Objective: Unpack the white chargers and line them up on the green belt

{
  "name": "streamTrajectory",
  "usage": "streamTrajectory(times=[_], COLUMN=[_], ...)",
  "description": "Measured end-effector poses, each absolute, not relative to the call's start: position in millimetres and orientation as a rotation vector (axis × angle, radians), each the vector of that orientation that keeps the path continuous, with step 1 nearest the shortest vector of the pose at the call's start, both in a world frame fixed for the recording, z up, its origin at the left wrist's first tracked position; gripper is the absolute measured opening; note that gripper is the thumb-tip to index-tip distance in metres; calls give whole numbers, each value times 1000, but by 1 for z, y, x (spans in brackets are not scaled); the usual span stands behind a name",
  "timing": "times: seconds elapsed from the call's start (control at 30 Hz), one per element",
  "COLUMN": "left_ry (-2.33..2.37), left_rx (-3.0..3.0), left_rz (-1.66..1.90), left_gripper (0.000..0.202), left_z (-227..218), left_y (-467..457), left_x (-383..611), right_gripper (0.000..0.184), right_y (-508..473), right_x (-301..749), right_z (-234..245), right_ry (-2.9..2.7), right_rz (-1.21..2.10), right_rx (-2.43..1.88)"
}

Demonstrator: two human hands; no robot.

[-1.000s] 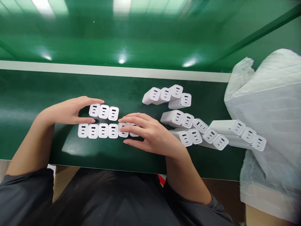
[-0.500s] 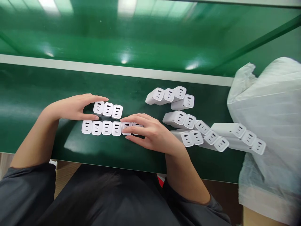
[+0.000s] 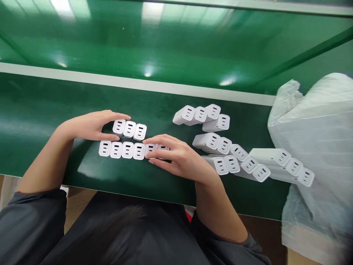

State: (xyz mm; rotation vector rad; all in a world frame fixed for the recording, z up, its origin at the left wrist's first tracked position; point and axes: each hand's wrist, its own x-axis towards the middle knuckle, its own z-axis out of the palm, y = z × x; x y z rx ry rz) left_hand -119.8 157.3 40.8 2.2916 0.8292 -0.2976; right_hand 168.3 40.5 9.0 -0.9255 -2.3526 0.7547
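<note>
White wall chargers with slotted ports facing up stand in two rows on the green table. My left hand (image 3: 95, 126) spans the left end of the back row, thumb in front and forefinger behind, around a white charger (image 3: 118, 126). Beside it are two more chargers (image 3: 135, 130) in that row. In the front row, several chargers (image 3: 127, 150) stand side by side. My right hand (image 3: 171, 154) curves over this row's right end, its thumb in front and fingers across and behind a charger (image 3: 150, 148). Its fingers partly cover the end chargers.
More white chargers (image 3: 211, 141) lean in staggered groups to the right, with a smaller group (image 3: 200, 115) behind them. A whitish translucent plastic bag (image 3: 317, 136) stands at the far right. Behind the table (image 3: 110, 180) runs a pale strip (image 3: 124, 82) below a glossy green panel.
The whole view has shifted slightly, with the scene a little farther right. Both hands keep their places at the two charger rows, and the chargers stay as they were.
</note>
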Motion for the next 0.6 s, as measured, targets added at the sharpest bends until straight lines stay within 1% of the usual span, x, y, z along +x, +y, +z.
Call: streamTrajectory(times=[0.1, 0.23, 0.43, 0.6], left_ry=[815, 827, 844, 865], left_rx=[2305, 2300, 2278, 2275], left_rz=[-279, -280, -286, -259], left_gripper=[70, 70, 71, 72], left_z=[40, 42, 43, 38], left_y=[157, 156, 156, 158], left_x=[-120, -120, -119, -121], right_gripper=[13, 23, 18, 18], right_y=[41, 42, 42, 45], right_x=[169, 173, 178, 181], right_z=[10, 14, 17, 13], right_ry=[-2344, -2270, -2152, -2151], right_rz=[786, 811, 674, 583], right_rx=[-908, -933, -1185, -1270])
